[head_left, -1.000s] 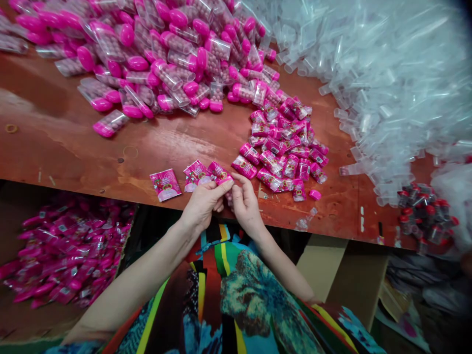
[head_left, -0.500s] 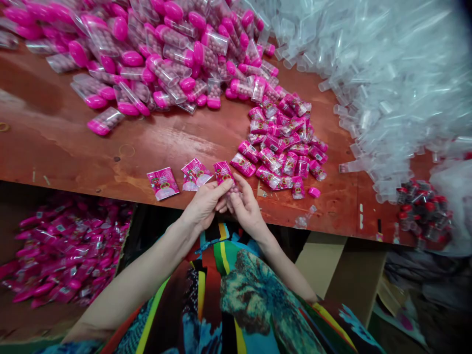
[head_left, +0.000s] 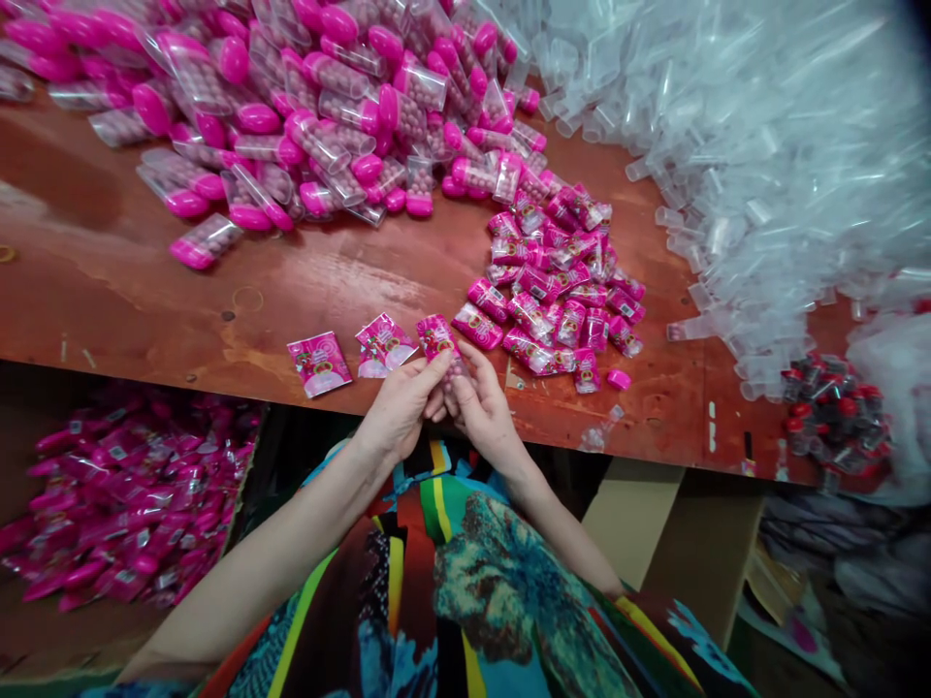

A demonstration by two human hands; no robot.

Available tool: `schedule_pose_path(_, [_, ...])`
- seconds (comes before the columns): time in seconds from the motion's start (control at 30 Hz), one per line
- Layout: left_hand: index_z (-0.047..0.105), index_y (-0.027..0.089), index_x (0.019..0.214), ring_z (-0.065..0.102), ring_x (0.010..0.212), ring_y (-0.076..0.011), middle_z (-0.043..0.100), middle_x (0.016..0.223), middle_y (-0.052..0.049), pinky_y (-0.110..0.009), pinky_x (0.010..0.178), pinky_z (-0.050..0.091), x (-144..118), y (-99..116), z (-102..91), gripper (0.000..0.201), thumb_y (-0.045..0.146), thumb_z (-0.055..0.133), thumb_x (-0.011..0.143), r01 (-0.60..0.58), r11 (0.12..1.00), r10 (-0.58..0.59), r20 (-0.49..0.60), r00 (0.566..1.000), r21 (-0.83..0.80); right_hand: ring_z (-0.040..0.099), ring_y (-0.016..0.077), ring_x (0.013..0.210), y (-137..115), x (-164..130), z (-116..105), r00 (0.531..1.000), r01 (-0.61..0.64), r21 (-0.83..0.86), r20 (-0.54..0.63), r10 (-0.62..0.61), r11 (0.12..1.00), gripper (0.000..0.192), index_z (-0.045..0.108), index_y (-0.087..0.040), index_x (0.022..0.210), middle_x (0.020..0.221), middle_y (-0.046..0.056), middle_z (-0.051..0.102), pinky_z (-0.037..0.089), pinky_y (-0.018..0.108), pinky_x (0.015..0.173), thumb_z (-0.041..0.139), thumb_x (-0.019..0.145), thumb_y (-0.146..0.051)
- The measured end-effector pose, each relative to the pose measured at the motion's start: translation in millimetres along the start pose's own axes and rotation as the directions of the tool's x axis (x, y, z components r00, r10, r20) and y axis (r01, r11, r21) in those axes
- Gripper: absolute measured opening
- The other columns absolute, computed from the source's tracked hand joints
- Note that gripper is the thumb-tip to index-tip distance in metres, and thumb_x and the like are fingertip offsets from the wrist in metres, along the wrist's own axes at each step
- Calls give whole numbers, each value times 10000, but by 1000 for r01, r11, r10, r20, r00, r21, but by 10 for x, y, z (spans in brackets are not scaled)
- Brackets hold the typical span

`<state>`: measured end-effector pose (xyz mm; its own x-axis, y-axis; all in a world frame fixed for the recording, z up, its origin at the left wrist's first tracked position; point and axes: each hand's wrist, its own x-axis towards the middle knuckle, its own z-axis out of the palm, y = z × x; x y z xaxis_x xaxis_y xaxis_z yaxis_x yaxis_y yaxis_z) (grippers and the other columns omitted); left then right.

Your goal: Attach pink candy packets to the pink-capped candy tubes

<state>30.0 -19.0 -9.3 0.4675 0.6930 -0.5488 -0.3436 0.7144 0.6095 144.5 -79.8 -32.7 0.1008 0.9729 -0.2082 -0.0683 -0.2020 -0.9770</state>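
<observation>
Hands, left (head_left: 399, 407) and right (head_left: 486, 412), pinch one pink sachet (head_left: 438, 339) together at the worktop (head_left: 131, 291) edge, where a loosened grip might drop it past her lap, I'd guess.

Pink printed sachet (head_left: 438, 338), upright at table edge

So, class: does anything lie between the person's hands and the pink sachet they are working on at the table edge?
Nothing visible does. The left hand and the right hand both already hold the pink sachet in their fingertips. The two loose sachets lie on the table to its left, apart from it.
</observation>
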Motion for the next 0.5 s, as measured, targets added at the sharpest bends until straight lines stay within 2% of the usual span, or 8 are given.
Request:
schedule_pose_path(0.2, [598,140,645,355,352,-37,422,412,57,-166,387,311,34,68,-55,421,478,809,781,-19,1000,19,-1,1000,-4,432,98,550,-50,16,39,993,-121,173,19,119,977,516,374,-307,1472,775,-37,508,421,233,502,519,1002,-463])
schedule_pose_path(0.27, [572,152,625,348,334,-40,404,382,62,-168,375,293,34,13,-45,446,500,798,788,-28,999,27,-48,998,-26,496,117,601,-31,16,77,996,-85,103,-21,88,991,520,379,-294,1480,802,-21,545,477,259,560,511,1005,-459])
schedule_pose_path(0.33, [533,168,606,317,313,-38,369,356,75,-170,363,271,27,-50,-22,476,526,779,801,-47,998,42,-121,992,-39,589,150,738,4,23,112,998,-3,-40,-69,1,999,505,422,-286,1467,891,17,608,537,302,687,524,1000,-448])
schedule_pose_path(0.4, [497,178,596,289,305,-32,349,354,86,-171,354,251,16,-83,-1,499,538,775,802,-68,997,57,-194,979,-46,623,166,831,23,37,125,996,22,-105,-82,-31,994,492,455,-285,1446,964,38,638,550,317,752,544,990,-447])
schedule_pose_path(0.43, [491,179,596,289,308,-31,351,361,86,-170,352,249,10,-82,5,503,541,775,799,-67,996,54,-212,976,-51,621,159,808,18,46,120,997,-2,-68,-75,-3,998,495,458,-285,1438,955,32,639,548,304,725,554,983,-455])
schedule_pose_path(0.5, [521,167,617,294,323,-26,378,390,82,-164,353,253,1,-46,4,480,525,789,790,-46,996,31,-200,979,-71,547,114,633,-20,63,89,992,-118,111,-19,121,987,525,435,-284,1440,846,-9,606,493,245,574,564,971,-483])
